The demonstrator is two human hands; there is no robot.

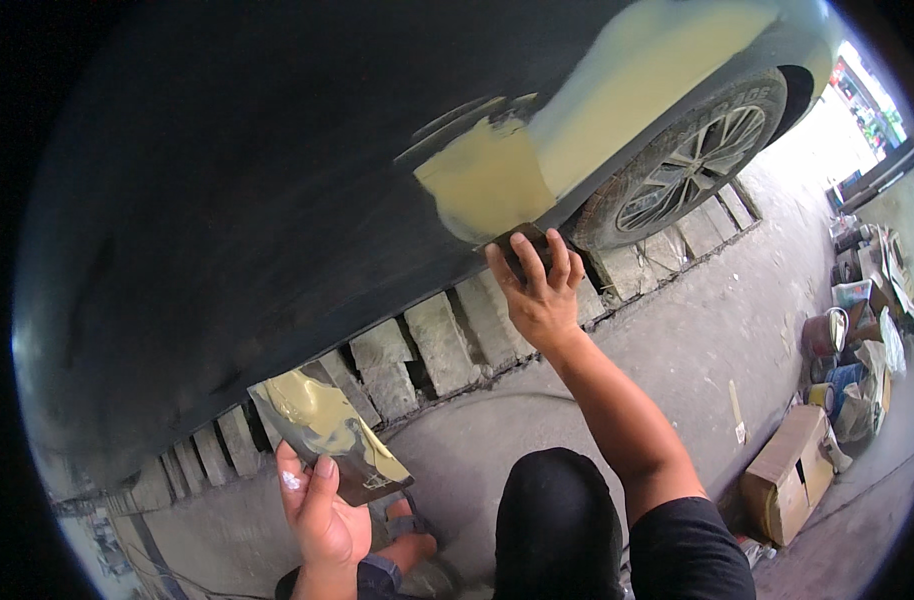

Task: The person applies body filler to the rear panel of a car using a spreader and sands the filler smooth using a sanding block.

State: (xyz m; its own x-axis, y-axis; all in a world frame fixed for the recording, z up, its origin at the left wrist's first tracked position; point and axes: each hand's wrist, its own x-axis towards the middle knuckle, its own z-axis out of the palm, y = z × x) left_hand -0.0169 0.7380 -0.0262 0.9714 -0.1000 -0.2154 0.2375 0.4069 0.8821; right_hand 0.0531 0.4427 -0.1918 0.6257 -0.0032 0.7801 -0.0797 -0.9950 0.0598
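Observation:
A dark car body (247, 200) fills the upper left, with a patch of yellowish filler (487, 180) on its lower panel and a larger pale patch (637, 80) above the wheel (692, 165). My right hand (539, 290) presses a dark spreader (517, 245) against the bottom edge of the filler patch. My left hand (322, 510) holds a flat board (327, 430) smeared with the same yellowish filler, low beside my knee (557, 520).
Concrete slabs (417, 350) cover a drain along the car's underside. A cardboard box (792, 470) lies on the floor at right, with paint cans and clutter (857, 340) behind it. A stick (737, 410) rests on the concrete floor.

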